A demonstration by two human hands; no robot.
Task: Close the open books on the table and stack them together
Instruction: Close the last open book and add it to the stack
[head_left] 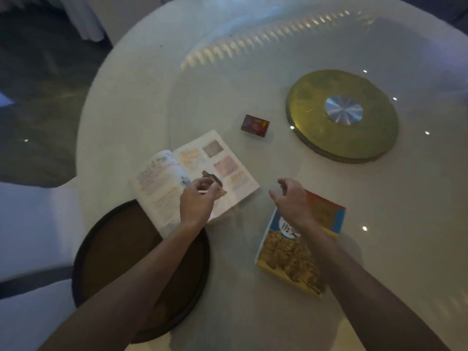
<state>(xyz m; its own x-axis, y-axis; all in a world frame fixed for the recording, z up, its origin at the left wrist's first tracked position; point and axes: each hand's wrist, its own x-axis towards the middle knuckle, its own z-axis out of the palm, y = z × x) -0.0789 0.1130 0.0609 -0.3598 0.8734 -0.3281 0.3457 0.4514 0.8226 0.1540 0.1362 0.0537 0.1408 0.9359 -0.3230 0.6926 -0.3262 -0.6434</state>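
An open book with printed, illustrated pages lies on the round white table, its near corner resting over a dark tray. My left hand hovers over its lower middle, fingers curled and apart, holding nothing. To the right a closed book with a blue and yellow cover lies flat. My right hand floats above that cover's far end, fingers loosely spread, empty.
A small dark red box sits beyond the open book. A gold round turntable disc with a silver hub lies at the right. A dark round tray rests at the table's near left edge. A white chair stands at the left.
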